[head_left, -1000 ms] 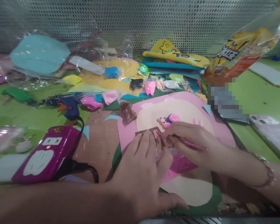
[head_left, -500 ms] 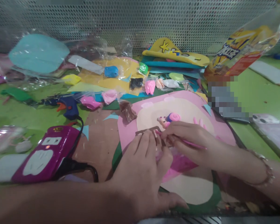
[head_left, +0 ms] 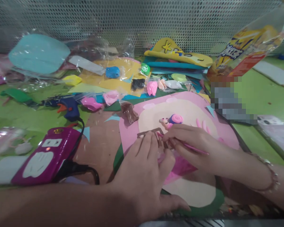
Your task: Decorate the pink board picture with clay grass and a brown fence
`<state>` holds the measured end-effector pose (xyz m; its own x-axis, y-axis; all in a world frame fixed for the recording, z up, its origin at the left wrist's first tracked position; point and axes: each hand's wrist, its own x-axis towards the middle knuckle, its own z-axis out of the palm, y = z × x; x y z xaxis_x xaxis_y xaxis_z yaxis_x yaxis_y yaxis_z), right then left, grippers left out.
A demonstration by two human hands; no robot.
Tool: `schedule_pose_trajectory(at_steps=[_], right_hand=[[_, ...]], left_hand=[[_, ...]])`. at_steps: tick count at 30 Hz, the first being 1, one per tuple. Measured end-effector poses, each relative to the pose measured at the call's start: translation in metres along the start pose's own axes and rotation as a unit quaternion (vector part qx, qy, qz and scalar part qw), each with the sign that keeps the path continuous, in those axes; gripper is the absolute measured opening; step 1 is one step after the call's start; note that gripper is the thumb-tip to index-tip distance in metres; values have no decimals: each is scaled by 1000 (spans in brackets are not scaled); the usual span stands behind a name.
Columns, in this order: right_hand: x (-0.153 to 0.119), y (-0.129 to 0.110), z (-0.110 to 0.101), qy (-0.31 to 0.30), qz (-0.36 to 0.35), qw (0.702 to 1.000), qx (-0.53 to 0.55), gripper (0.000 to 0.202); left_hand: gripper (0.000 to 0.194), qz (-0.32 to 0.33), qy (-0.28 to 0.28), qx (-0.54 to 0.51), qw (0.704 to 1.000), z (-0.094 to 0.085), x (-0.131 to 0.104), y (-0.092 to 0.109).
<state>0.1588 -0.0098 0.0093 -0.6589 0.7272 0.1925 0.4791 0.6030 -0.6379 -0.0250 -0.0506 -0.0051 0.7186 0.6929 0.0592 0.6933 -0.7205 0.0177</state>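
My left hand lies with its fingers spread over a brown clay frame on the pink and cream foam board. Pinched in my right hand is a thin pink tool, its tip at the brown piece beside my left fingers. Just above my right hand sits a small clay snail with a pink and blue shell. Slim pink clay strips lie to its right. Part of a bright pink sheet shows below my hands.
Bagged clay lumps lie behind the board. At the left are a magenta power strip and a blue glue gun. A snack bag stands at the back right, with a phone nearer. Foam shapes are stacked at the back.
My right hand has shifted very slightly with the pink tool. My left hand stays in the same place.
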Motion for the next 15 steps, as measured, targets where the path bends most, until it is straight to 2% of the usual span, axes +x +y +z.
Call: schedule_pose_trajectory(at_steps=[11,15], right_hand=[[2,2,2,8,-7,1000,0,17],[2,0,2,3,-2,1000,-2,20]], left_hand=[[92,3,27,40,999,0,-3,3],[80,23,44,77,996,-1,-6,5]])
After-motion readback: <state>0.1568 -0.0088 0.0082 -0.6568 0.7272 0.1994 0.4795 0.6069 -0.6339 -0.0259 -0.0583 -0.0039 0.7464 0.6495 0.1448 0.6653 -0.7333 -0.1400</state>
